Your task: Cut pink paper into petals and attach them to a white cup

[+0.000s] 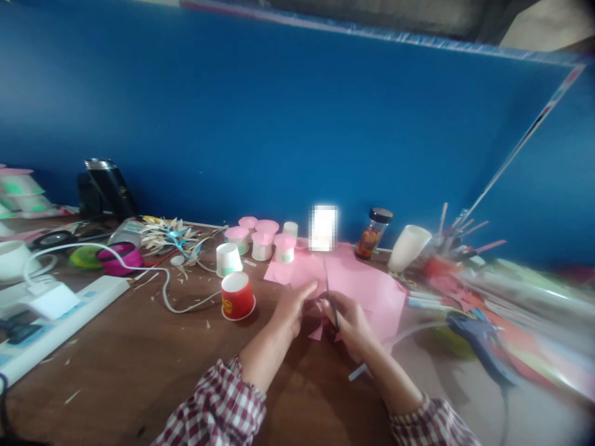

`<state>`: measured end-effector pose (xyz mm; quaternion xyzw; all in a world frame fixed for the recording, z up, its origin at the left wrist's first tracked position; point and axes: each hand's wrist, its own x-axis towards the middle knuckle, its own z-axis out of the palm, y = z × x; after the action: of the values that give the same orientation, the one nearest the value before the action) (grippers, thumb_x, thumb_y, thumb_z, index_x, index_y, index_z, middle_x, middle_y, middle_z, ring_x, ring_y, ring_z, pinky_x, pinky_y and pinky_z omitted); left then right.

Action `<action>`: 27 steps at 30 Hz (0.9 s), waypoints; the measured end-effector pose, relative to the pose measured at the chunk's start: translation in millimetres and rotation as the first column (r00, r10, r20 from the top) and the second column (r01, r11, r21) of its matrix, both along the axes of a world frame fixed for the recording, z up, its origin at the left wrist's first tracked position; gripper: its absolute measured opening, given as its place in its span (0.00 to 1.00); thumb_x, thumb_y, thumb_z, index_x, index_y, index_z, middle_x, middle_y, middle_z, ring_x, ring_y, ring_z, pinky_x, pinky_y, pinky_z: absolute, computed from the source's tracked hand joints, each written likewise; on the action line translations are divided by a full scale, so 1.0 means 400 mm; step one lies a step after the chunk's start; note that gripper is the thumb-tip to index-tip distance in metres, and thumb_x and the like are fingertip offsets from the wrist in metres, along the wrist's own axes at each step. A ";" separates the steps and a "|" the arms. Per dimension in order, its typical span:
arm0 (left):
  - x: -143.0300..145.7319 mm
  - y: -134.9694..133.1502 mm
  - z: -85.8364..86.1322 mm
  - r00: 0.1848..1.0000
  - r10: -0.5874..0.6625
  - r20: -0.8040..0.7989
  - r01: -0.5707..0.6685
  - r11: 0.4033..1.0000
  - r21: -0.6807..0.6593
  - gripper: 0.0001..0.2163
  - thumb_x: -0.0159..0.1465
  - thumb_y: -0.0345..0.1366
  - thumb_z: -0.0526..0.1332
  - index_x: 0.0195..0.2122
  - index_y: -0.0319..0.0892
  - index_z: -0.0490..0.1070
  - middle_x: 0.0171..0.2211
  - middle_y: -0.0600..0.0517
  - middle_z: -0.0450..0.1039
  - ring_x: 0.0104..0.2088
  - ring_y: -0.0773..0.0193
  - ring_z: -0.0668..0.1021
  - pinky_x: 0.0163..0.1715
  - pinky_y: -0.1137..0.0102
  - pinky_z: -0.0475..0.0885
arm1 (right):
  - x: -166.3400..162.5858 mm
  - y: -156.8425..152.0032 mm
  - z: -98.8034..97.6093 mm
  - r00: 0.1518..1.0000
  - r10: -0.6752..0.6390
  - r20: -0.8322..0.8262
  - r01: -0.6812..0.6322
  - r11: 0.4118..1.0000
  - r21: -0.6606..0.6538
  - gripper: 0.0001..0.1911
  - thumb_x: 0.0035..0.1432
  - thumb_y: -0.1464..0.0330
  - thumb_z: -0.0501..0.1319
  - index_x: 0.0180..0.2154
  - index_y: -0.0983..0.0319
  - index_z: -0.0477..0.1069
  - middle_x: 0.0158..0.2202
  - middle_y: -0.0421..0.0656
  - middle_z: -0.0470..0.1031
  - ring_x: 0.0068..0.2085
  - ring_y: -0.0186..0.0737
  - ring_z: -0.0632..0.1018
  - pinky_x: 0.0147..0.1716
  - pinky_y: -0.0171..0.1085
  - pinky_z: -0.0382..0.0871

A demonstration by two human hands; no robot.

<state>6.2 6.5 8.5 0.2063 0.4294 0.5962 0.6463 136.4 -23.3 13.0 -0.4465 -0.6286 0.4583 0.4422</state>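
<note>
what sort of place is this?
Probably a craft workspace: a cluttered table bearing pink paper, paper cups topped with pink discs, and what looks like a glue gun, though that side is blurred.

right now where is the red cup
In the head view, the red cup sits left of the left hand, in front of a white cup.

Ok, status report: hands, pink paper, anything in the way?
Left hand holding pink paper. Right hand gripping scissors. Red cup left of both hands, not touching.
</note>
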 end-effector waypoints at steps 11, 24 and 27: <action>-0.001 -0.002 0.012 0.999 0.007 0.042 -0.006 1.000 -0.016 0.14 0.47 0.30 0.71 0.34 0.37 0.69 0.26 0.50 0.75 0.24 0.64 0.78 0.22 0.73 0.71 | 0.003 0.008 -0.012 1.000 -0.005 0.024 0.005 1.000 0.004 0.17 0.56 0.57 0.62 0.39 0.64 0.74 0.24 0.40 0.72 0.24 0.35 0.71 0.21 0.31 0.63; -0.001 -0.002 0.005 0.999 -0.002 0.038 0.002 1.000 -0.018 0.14 0.48 0.31 0.71 0.34 0.37 0.70 0.28 0.49 0.76 0.25 0.64 0.78 0.23 0.73 0.72 | 0.004 0.006 -0.006 0.998 -0.008 0.062 0.007 1.000 0.021 0.16 0.56 0.58 0.62 0.40 0.64 0.74 0.26 0.42 0.74 0.27 0.37 0.73 0.23 0.32 0.66; -0.001 -0.001 0.004 0.999 -0.019 0.027 0.020 0.999 -0.027 0.13 0.49 0.31 0.71 0.34 0.36 0.71 0.28 0.49 0.76 0.25 0.64 0.78 0.23 0.73 0.72 | 0.004 0.005 -0.004 0.998 -0.006 0.070 0.004 1.000 0.022 0.16 0.56 0.59 0.62 0.40 0.65 0.74 0.26 0.42 0.74 0.27 0.37 0.73 0.24 0.32 0.66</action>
<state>5.9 6.1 10.3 0.1937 0.4267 0.5868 0.6604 138.1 -21.2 11.5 -0.4592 -0.6474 0.4344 0.4257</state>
